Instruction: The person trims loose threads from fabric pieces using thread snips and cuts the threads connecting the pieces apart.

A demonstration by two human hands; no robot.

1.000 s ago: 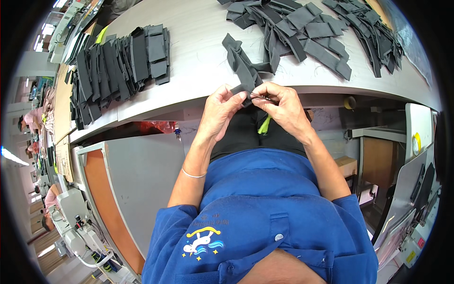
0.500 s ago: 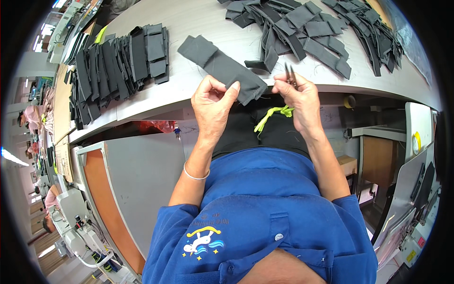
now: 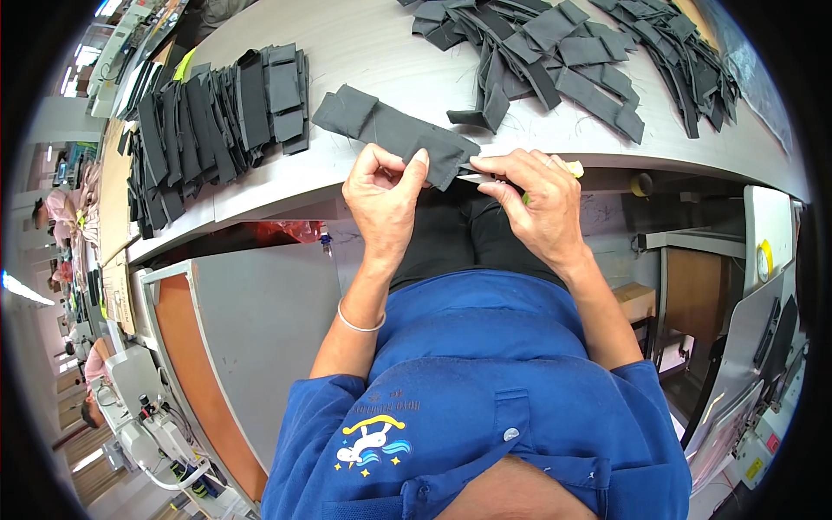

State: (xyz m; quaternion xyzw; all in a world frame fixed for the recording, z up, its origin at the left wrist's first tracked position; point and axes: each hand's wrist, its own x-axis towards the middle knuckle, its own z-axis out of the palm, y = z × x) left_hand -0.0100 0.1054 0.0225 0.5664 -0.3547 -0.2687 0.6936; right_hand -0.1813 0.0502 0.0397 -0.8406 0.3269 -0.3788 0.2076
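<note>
A dark grey folded fabric strip (image 3: 394, 126) slants over the table's near edge, its far end resting toward the upper left. My left hand (image 3: 380, 199) pinches the strip's near edge between thumb and forefinger. Close to the strip's right end, my right hand (image 3: 544, 204) is closed round thread snips (image 3: 472, 178). The pale pointed blades show at that end, touching or almost touching the cloth; the fingers cover most of the tool. Bits of a bright yellow-green tie (image 3: 575, 169) peek out around the right hand.
On the pale table (image 3: 364, 39), a row of stacked grey strips (image 3: 217, 113) lies at the left. A loose heap of strips (image 3: 537, 52) sits further back, with another pile (image 3: 676, 61) at the right. Below is a grey cabinet panel (image 3: 269, 338); a tape roll (image 3: 641, 185) hangs under the edge.
My right hand has turned and moved left, bringing the snips from pointing up to the strip's right end. The fabric strip and left hand shifted slightly left. The dangling tie is now mostly hidden.
</note>
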